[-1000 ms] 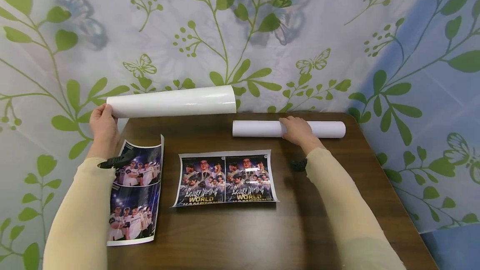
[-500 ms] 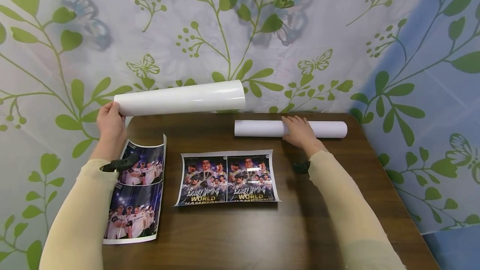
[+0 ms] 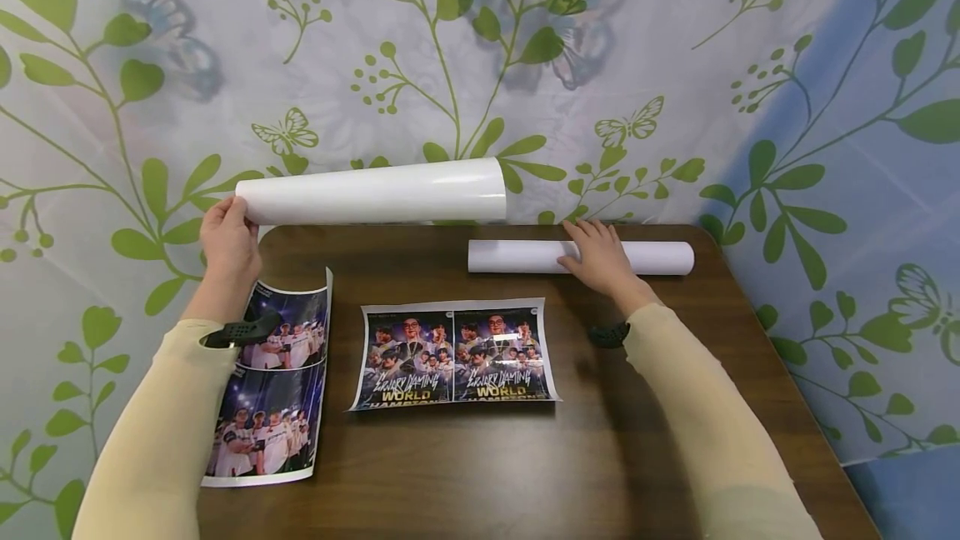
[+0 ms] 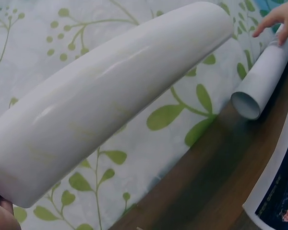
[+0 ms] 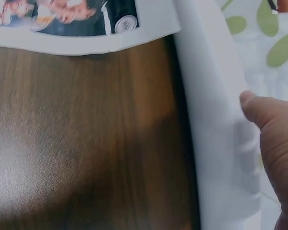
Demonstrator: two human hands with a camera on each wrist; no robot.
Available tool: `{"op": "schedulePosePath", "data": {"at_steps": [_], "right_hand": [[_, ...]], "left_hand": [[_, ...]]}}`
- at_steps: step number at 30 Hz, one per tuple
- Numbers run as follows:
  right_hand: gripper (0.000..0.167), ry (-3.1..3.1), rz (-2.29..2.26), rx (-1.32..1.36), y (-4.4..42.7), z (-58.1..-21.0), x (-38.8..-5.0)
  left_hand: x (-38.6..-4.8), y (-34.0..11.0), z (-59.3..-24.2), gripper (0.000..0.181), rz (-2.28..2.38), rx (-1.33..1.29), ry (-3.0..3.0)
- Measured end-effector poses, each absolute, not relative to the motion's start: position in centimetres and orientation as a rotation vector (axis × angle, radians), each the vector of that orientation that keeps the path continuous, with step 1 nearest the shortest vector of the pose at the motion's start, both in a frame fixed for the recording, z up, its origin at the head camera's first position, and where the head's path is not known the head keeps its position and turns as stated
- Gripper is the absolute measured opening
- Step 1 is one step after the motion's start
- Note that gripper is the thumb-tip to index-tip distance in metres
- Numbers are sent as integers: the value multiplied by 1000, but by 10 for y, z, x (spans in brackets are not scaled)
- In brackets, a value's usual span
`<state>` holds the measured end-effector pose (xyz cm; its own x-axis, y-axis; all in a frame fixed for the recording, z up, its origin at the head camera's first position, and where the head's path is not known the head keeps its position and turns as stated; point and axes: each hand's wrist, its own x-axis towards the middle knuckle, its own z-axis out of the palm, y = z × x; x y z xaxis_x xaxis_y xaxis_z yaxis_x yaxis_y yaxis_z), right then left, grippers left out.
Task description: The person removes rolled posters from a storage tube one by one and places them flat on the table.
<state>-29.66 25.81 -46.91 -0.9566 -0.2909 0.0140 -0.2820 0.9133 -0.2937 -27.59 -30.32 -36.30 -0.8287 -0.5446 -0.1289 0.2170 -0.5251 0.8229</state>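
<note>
In the head view, my left hand (image 3: 231, 244) pinches the left end of a loosely rolled glossy white sheet (image 3: 375, 192), held level above the table's back edge. That sheet (image 4: 110, 91) slants across the left wrist view and flares wider at its far end. My right hand (image 3: 600, 255) is over a white paper roll (image 3: 517, 257) lying along the back right, with fingers extended and thumb apart. In the right wrist view, the thumb of my right hand (image 5: 281, 143) shows beside the roll (image 5: 216, 120); whether it touches is unclear.
A two-picture poster print (image 3: 453, 357) lies mid-table with slightly curled edges. Another print (image 3: 273, 407) lies at the left, partly under my left forearm. Behind the brown wooden table (image 3: 480, 465) hangs a leaf-patterned curtain (image 3: 337, 48).
My left hand has carried the rolled sheet a little to the right. My right hand has loosened on the paper roll, its fingers now extended and its thumb spread; the roll has stayed in place.
</note>
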Motion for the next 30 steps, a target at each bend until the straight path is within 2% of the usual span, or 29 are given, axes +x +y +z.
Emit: {"op": "schedulePosePath", "data": {"at_steps": [6, 13, 19, 30], "right_hand": [[71, 3077, -703, -486, 253, -456, -297], [64, 2928, -1269, -354, 243, -428, -286], [64, 2724, -1687, -363, 232, -409, -276], [53, 2493, -1993, -224, 227, -395, -254]], "left_hand": [[-274, -286, -358, 7, -2350, 451, -1247], [-268, -267, -354, 10, -2377, 378, -1304], [-266, -253, -356, 9, -2375, 323, -1357], [-261, -235, -360, 9, -2298, 187, -1430]]}}
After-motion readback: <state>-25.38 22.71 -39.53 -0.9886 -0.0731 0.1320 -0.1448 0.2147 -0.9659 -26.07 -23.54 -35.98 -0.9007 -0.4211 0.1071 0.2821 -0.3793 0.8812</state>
